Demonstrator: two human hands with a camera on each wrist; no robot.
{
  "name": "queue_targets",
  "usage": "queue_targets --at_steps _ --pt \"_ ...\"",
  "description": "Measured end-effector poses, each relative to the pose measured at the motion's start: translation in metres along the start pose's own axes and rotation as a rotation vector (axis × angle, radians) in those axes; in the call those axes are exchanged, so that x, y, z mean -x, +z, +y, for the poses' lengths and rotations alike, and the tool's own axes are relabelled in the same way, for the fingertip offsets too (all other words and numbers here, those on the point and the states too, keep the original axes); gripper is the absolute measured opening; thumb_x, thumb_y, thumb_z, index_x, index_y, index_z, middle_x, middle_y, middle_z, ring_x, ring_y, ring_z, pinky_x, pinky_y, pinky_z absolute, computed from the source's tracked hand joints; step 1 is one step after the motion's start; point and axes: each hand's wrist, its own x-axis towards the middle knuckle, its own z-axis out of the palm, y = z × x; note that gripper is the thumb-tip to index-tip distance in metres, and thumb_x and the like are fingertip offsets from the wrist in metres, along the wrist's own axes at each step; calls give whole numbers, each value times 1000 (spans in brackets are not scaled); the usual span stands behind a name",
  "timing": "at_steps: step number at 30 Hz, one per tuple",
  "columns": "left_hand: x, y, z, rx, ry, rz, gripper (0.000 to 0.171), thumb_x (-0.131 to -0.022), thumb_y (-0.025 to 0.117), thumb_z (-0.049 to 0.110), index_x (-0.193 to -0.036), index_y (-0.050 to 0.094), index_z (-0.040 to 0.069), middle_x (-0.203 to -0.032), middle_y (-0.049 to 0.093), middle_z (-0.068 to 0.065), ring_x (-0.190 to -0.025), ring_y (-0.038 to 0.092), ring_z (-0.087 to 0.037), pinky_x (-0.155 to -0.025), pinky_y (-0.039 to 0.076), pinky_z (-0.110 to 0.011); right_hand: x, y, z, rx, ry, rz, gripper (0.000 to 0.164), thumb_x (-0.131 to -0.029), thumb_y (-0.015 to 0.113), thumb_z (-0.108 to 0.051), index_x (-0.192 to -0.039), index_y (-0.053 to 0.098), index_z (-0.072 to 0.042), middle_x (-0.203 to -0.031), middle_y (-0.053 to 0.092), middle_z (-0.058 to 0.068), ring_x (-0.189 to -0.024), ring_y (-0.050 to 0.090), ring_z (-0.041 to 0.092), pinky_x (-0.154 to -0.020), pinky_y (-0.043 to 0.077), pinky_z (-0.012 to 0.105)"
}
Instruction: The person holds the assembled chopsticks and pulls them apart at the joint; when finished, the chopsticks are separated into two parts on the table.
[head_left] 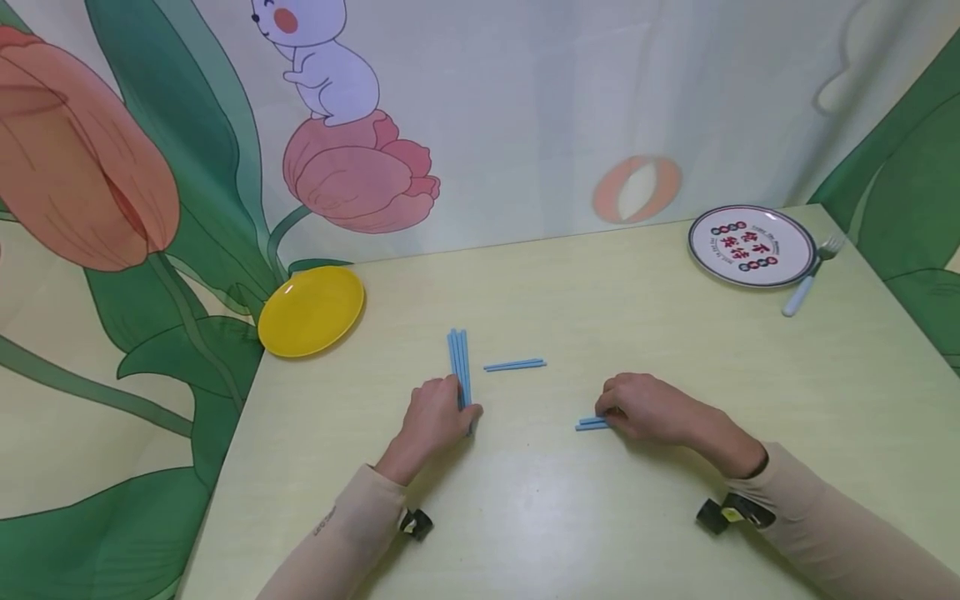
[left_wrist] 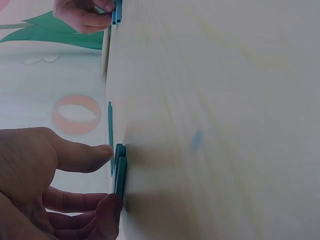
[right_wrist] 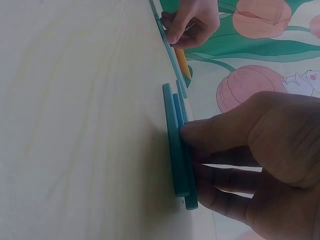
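Several slim blue sticks [head_left: 459,358] lie side by side at centre left, pointing away from me. My left hand [head_left: 437,414] holds their near end, thumb on one side and fingertips on the other; the left wrist view shows the stick ends [left_wrist: 120,172] between them, close over the table. My right hand [head_left: 648,408] pinches another small bunch of blue sticks [head_left: 591,424] lying crosswise at centre right. In the right wrist view, the thumb presses against these squared sticks [right_wrist: 175,145]. Between the hands, a little farther off, lies a loose pair of blue sticks [head_left: 515,365].
A yellow plate [head_left: 311,312] sits at the table's left edge. At the back right is a white patterned plate [head_left: 752,272], with a fork [head_left: 802,292] leaning by its rim. A printed curtain [head_left: 517,125] hangs behind the pale table [head_left: 525,533].
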Motion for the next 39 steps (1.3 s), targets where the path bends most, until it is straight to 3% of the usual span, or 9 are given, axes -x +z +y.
queue_targets --at_steps 9,22,30,39 --pt "-3 -1 1 5 -55 -21 27 -85 74 27 -82 57 6 -65 54 -3 -58 51 -17 -51 38 -25 0 1 0 -12 13 -7 10 -83 72 -4 -87 74 -13 -83 65 -7 -76 56 8 -71 52 31" --pt "-1 -2 -4 -11 -43 -11 19 -82 67 15 -75 53 5 -61 50 -5 -50 46 -16 -42 35 -25 1 1 0 -5 10 0 10 -83 72 -5 -87 75 -13 -83 65 -7 -78 57 9 -72 52 31" --pt "1 -5 -4 -69 -21 27 15 -82 64 7 -71 54 5 -60 48 -5 -52 45 -18 -42 36 -27 0 -1 0 4 2 -2 9 -82 71 -4 -87 75 -12 -83 65 -6 -78 58 9 -73 52 31" --pt "-2 -9 -3 -84 -81 -43 15 -87 68 13 -80 60 1 -65 55 -8 -57 51 -20 -47 40 -27 0 -1 -1 -2 2 -1 9 -83 71 -3 -87 75 -11 -83 65 -6 -77 58 9 -73 52 31"
